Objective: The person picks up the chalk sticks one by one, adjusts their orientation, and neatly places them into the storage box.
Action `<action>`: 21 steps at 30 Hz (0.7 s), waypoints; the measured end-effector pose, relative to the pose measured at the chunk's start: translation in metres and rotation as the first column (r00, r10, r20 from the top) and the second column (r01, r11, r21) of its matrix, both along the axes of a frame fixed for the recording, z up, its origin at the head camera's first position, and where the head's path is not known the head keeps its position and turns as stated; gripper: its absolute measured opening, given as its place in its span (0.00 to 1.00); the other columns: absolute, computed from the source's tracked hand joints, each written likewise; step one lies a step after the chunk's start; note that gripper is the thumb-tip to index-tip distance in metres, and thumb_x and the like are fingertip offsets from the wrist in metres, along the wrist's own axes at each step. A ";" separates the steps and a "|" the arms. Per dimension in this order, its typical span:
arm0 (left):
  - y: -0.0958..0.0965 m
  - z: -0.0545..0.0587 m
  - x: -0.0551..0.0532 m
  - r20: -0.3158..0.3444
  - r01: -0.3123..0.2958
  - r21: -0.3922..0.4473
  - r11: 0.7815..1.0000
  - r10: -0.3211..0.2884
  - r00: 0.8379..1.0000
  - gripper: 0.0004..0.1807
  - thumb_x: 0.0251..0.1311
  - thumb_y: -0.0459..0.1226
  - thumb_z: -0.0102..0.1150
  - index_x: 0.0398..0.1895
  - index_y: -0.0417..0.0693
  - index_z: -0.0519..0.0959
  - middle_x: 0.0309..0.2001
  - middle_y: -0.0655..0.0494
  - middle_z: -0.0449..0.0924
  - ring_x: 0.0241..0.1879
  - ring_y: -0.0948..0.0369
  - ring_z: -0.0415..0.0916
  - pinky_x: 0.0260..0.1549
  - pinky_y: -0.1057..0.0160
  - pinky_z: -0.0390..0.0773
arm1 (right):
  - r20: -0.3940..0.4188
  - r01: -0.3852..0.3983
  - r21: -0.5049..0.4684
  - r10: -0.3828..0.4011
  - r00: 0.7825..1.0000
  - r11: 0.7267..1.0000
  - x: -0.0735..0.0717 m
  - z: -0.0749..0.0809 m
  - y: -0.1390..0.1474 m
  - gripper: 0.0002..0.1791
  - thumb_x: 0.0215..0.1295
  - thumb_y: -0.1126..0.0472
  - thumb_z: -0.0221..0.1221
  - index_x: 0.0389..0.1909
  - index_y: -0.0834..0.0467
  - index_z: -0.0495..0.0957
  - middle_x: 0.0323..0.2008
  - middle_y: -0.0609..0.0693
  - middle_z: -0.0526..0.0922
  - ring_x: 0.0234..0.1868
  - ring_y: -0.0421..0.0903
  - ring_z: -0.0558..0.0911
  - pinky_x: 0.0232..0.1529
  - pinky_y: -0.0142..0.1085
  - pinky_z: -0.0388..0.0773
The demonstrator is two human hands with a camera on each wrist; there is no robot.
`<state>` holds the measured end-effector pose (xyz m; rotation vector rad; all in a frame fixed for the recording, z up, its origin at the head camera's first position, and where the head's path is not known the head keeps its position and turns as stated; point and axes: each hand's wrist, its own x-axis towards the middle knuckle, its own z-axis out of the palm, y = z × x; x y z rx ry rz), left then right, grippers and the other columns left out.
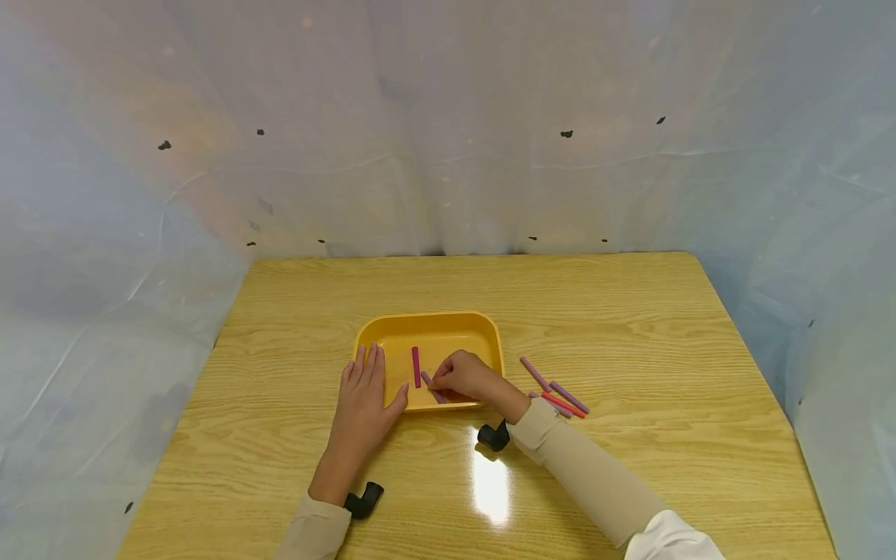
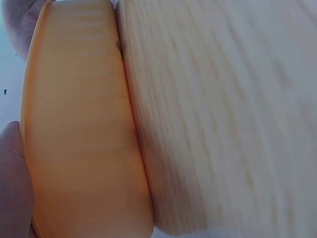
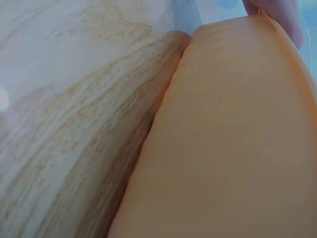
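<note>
A shallow yellow tray (image 1: 399,327) sits on the wooden table. My left hand (image 1: 364,400) lies over its left side, fingers straight and spread across the rim. Inside the tray, my right hand (image 1: 462,375) pinches a thin purple stick (image 1: 426,379) between thumb and fingertips. Left of that stick, a magenta stick (image 1: 416,367) lies apart on the tray floor. In the left wrist view the tray's outer wall (image 2: 84,119) fills the left part, with bits of hand at the edge. The right wrist view shows the outer wall (image 3: 223,129) too; the pinched stick is hidden there.
To the tray's right, on the table (image 1: 630,334), lie several loose sticks: a purple one (image 1: 535,374), another purple one (image 1: 570,397) and a red one (image 1: 563,404) among them. The right forearm passes close to them. Plastic sheeting (image 1: 448,140) surrounds the table.
</note>
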<state>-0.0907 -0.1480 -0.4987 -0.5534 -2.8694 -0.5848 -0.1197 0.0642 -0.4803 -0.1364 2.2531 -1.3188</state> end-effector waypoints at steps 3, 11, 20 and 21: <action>0.000 -0.001 0.000 -0.004 0.003 0.004 1.000 -0.003 1.000 0.43 0.61 0.56 0.46 0.69 0.34 0.53 0.70 0.42 0.50 0.71 0.49 0.41 0.64 0.46 0.45 | -0.007 0.005 0.013 -0.005 1.000 1.000 0.000 -0.001 0.000 0.09 0.60 0.61 0.61 0.28 0.63 0.83 0.25 0.53 0.83 0.27 0.48 0.82 0.30 0.37 0.80; -0.001 -0.004 0.003 0.014 -0.011 0.008 1.000 0.011 1.000 0.43 0.61 0.55 0.49 0.69 0.34 0.54 0.70 0.42 0.51 0.71 0.49 0.41 0.65 0.46 0.44 | 0.020 0.019 -0.017 -0.018 1.000 1.000 0.002 -0.003 -0.001 0.10 0.63 0.61 0.58 0.30 0.64 0.83 0.27 0.54 0.83 0.29 0.48 0.83 0.32 0.37 0.81; -0.001 -0.004 0.000 0.000 0.003 0.014 1.000 -0.003 1.000 0.43 0.62 0.57 0.45 0.70 0.34 0.52 0.70 0.42 0.50 0.71 0.49 0.41 0.65 0.48 0.43 | 0.071 0.074 -0.066 -0.070 0.995 0.995 -0.001 -0.001 0.002 0.15 0.64 0.56 0.57 0.30 0.65 0.83 0.27 0.55 0.83 0.30 0.50 0.83 0.33 0.39 0.81; -0.001 -0.004 -0.001 0.003 0.002 0.008 1.000 -0.002 1.000 0.43 0.62 0.58 0.44 0.70 0.34 0.52 0.70 0.43 0.49 0.71 0.49 0.41 0.65 0.48 0.43 | 0.072 0.082 -0.075 -0.077 0.994 0.994 -0.001 -0.001 0.002 0.15 0.64 0.57 0.57 0.29 0.65 0.83 0.27 0.55 0.83 0.30 0.50 0.83 0.32 0.39 0.81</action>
